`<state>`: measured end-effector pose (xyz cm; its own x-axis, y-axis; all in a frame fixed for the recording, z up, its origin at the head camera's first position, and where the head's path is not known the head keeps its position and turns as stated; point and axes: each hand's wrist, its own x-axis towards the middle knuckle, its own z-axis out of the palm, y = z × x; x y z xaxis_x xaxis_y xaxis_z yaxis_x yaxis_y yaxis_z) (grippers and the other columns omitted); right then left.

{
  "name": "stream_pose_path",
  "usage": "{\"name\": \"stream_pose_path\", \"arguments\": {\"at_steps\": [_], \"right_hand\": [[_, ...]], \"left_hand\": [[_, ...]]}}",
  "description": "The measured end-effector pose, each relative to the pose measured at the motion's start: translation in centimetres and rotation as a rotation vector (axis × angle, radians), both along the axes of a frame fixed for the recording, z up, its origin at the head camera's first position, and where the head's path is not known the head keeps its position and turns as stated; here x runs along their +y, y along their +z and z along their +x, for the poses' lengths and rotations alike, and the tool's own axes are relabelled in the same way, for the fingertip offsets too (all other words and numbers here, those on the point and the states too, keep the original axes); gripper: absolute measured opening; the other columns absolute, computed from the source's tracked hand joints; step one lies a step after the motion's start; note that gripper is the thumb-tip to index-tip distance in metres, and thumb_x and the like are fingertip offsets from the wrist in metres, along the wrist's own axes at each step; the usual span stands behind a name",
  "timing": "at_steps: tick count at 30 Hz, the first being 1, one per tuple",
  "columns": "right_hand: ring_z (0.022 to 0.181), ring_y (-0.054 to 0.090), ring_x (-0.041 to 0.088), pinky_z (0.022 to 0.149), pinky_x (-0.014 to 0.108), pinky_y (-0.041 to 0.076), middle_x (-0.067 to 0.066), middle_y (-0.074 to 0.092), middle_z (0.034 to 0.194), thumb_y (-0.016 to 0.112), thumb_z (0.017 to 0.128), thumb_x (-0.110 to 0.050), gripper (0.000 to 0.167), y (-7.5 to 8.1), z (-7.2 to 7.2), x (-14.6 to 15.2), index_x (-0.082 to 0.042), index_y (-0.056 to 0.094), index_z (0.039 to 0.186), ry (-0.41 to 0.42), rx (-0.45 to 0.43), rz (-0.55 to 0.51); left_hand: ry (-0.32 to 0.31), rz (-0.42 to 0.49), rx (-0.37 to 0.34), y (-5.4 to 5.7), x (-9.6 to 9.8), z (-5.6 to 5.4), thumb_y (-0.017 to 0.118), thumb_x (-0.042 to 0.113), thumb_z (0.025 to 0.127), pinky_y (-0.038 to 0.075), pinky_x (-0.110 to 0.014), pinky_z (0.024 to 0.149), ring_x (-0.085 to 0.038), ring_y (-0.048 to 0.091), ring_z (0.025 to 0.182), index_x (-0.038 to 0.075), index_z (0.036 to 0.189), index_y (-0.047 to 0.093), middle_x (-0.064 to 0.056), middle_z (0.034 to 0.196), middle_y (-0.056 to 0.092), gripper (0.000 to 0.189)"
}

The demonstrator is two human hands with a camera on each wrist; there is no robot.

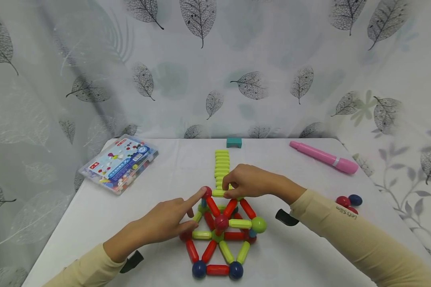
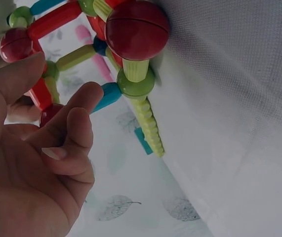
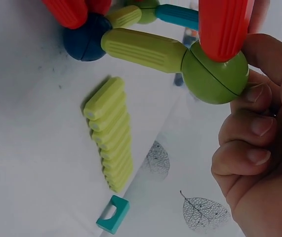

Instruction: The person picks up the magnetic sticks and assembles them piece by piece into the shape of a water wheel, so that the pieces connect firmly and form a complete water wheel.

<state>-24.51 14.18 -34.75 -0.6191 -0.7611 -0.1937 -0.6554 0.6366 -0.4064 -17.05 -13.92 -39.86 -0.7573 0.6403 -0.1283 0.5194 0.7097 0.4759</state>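
A magnetic rod-and-ball structure of red and yellow-green rods [image 1: 217, 270] joined by red, green and blue balls stands on the table in the head view. My left hand [image 1: 165, 221] stretches its index finger onto the red ball [image 1: 207, 192] at the top left. Its thumb is by a lower red ball, with the other fingers bent and holding nothing. My right hand [image 1: 253, 181] pinches the yellow-green rod [image 1: 218, 193] beside that top ball. In the right wrist view a green ball [image 3: 215, 74] lies against the right fingers; a red rod partly hides the fingertips.
Behind the structure runs a row of yellow-green rods [image 1: 222, 163], with a teal block [image 1: 234, 142] beyond. A box of parts [image 1: 120, 163] lies back left. At the right are a pink pen-shaped object [image 1: 323, 156] and several red and blue balls [image 1: 354, 200].
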Motion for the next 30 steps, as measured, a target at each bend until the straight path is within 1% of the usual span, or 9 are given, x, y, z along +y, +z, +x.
{"name": "stream_pose_path", "arguments": {"at_steps": [7,11,16,19,21,24,26,28,30], "right_hand": [[0.063,0.050,0.005,0.058,0.023,0.044,-0.011,0.054,0.066,0.071,0.096,-0.032,0.017,-0.1,-0.2,0.6,-0.019,0.076,0.104,-0.005,0.016,-0.034],[0.064,0.052,0.006,0.058,0.024,0.045,-0.011,0.055,0.067,0.068,0.098,-0.029,0.019,0.1,-0.2,1.5,-0.016,0.076,0.109,-0.048,0.001,-0.072],[0.068,0.056,0.008,0.061,0.026,0.050,-0.011,0.060,0.072,0.067,0.099,-0.029,0.020,0.0,-0.1,3.0,-0.018,0.075,0.114,-0.109,-0.036,-0.105],[0.071,0.057,0.010,0.063,0.028,0.052,-0.011,0.063,0.076,0.066,0.099,-0.029,0.022,0.0,0.3,3.8,-0.017,0.074,0.116,-0.125,-0.048,-0.127],[0.072,0.057,0.011,0.063,0.027,0.052,-0.011,0.063,0.078,0.066,0.099,-0.027,0.018,0.1,0.7,4.2,-0.019,0.074,0.113,-0.136,-0.043,-0.142],[0.069,0.055,0.009,0.061,0.026,0.050,-0.013,0.060,0.075,0.067,0.099,-0.024,0.006,0.2,1.9,5.0,-0.022,0.072,0.101,-0.165,0.030,-0.163],[0.067,0.052,0.005,0.060,0.024,0.048,-0.016,0.056,0.073,0.069,0.098,-0.024,0.003,0.7,3.5,5.4,-0.023,0.070,0.095,-0.174,0.112,-0.166],[0.066,0.051,0.001,0.059,0.021,0.048,-0.018,0.057,0.075,0.072,0.096,-0.023,0.003,1.3,5.6,5.7,-0.023,0.070,0.095,-0.142,0.189,-0.188],[0.066,0.051,-0.005,0.060,0.016,0.048,-0.018,0.060,0.078,0.074,0.095,-0.023,0.005,1.8,7.9,5.7,-0.024,0.071,0.099,-0.049,0.223,-0.231]], "left_hand": [[0.019,0.017,-0.004,0.0,-0.3,0.0,0.078,0.031,0.091,0.051,-0.022,0.065,0.000,0.055,0.067,0.040,0.163,0.005,0.007,0.098,0.066,0.104],[0.039,0.023,0.003,-0.2,-0.7,0.0,0.079,0.032,0.090,0.052,-0.023,0.066,0.000,0.055,0.068,0.037,0.164,0.006,0.009,0.096,0.065,0.104],[0.041,0.004,-0.007,-0.4,-1.0,0.0,0.079,0.032,0.090,0.049,-0.025,0.064,-0.002,0.053,0.068,0.034,0.164,0.010,0.010,0.095,0.065,0.101],[0.041,0.011,-0.003,-0.6,-1.0,-0.1,0.079,0.031,0.090,0.051,-0.026,0.066,-0.005,0.056,0.072,0.031,0.165,0.012,0.005,0.100,0.068,0.100],[0.049,0.023,0.012,-0.8,-1.1,-0.2,0.079,0.031,0.090,0.053,-0.028,0.071,-0.007,0.060,0.079,0.030,0.165,0.013,0.002,0.107,0.069,0.099],[0.065,0.053,0.028,-1.1,-1.2,-0.5,0.079,0.031,0.090,0.057,-0.032,0.078,-0.013,0.065,0.091,0.028,0.164,0.016,-0.001,0.119,0.069,0.097],[0.075,0.086,0.031,-1.3,-1.3,-0.9,0.079,0.029,0.090,0.057,-0.033,0.080,-0.016,0.066,0.097,0.025,0.164,0.019,-0.003,0.125,0.068,0.095],[0.078,0.130,0.017,-1.7,-1.5,-1.5,0.079,0.026,0.091,0.057,-0.031,0.080,-0.018,0.066,0.100,0.022,0.163,0.022,-0.006,0.130,0.066,0.093],[0.089,0.185,-0.022,-1.9,-1.7,-2.2,0.078,0.025,0.091,0.057,-0.030,0.079,-0.021,0.065,0.104,0.021,0.163,0.025,-0.008,0.135,0.063,0.089]]}}
